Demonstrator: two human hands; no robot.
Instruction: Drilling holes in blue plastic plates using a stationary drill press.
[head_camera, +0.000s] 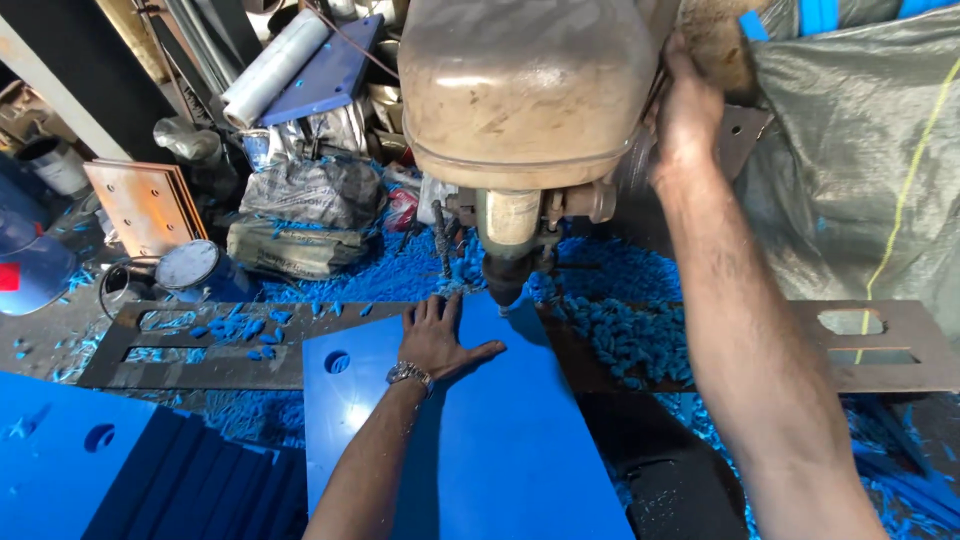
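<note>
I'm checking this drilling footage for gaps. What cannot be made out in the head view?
- Right hand: fingers hidden behind the beige drill-press head; what it grips cannot be told.
- Drill tip: too small and dark to see whether it touches the flat blue plastic sheet.
- Left hand: flat on that sheet; the sheet's near end is cut off by the bottom edge.

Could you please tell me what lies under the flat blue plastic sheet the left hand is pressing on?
The blue plastic sheet rests on a dark metal plate with cut-outs, amid blue shavings. The left hand lies flat on top. Whatever sits directly beneath the sheet is covered.
</note>
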